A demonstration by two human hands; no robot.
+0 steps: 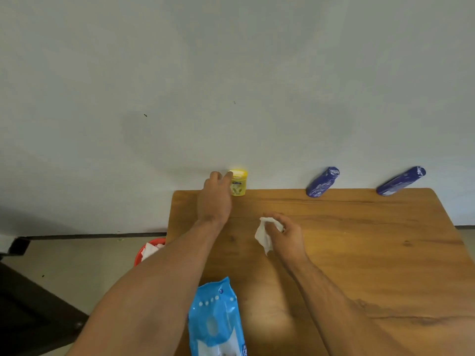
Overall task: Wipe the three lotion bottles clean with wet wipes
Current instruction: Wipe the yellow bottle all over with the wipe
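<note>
A small yellow lotion jar (pixel 239 185) stands at the table's far edge against the wall. My left hand (pixel 215 199) reaches to its left side, fingers spread and touching its lid, not closed around it. Two dark blue lotion bottles stand further right along the wall, one (pixel 322 182) near the middle and one (pixel 401 181) at the far right. My right hand (pixel 284 233) hovers over the table's middle, holding a crumpled white wet wipe (pixel 264 233). The blue wet wipes pack (pixel 216 317) lies at the near edge.
The wooden table (pixel 359 253) is pushed against a plain white wall. A red bin (pixel 149 250) with used white wipes stands on the floor to the table's left. A dark piece of furniture fills the lower left corner.
</note>
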